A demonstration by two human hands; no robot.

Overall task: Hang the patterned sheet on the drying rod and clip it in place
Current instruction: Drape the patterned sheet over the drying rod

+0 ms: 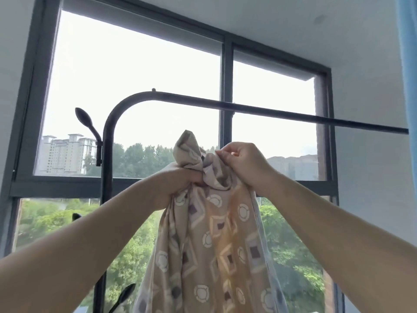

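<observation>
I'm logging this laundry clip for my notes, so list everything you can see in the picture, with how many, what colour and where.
patterned sheet: one, beige with white circles and brown squares, bunched and held up below the rod, hanging down the middle
drying rod: one, black, across the window above the sheet, curving down into an upright at left
rack pegs: two clear, black, on the upright, one high, one near the bottom edge
window: one, dark grey frame, behind the rack; trees and buildings outside
curtain: one, blue, far right edge
left hand: one, grips the sheet's bunched top
right hand: one, pinches the sheet's edge beside it
</observation>
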